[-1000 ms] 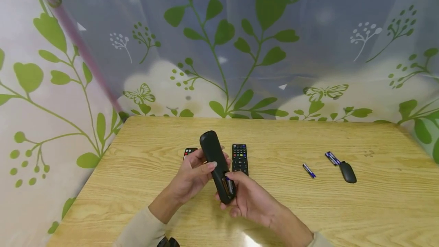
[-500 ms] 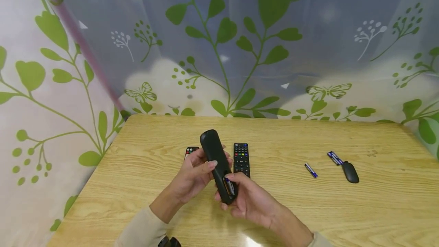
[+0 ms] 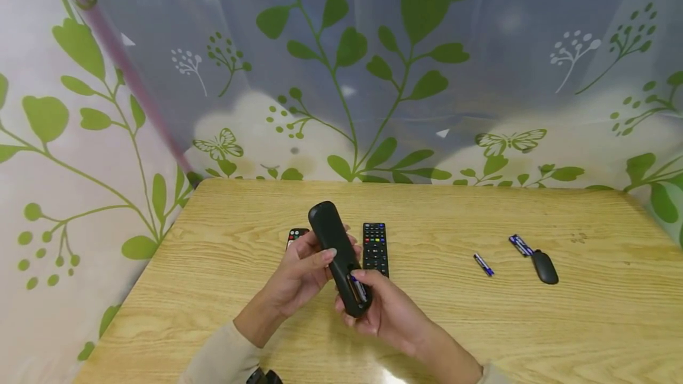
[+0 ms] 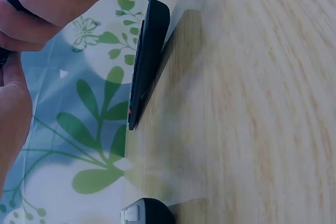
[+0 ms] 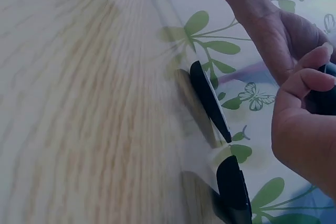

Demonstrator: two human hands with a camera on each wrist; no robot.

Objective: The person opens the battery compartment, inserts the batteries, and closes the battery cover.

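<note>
Tabletop (image 3: 437,313) extends to its far edge. Left hand (image 3: 301,268) and right hand (image 3: 392,310) curl fingers round a black, round-ended remote (image 3: 333,233), battery compartment (image 3: 358,290) exposed.

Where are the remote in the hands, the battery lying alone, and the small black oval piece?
Held remote (image 3: 342,248): head view, on its plain back.
Lone battery (image 3: 484,265): head view, middle of its barrel.
Black oval piece (image 3: 545,268): head view, middle of its upper face.

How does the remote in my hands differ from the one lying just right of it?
The held remote is gripped by the left hand and right hand; the other remote lies on the table. The held remote shows its back with an open battery compartment; the other remote shows its buttons. Both are black and long.
</note>
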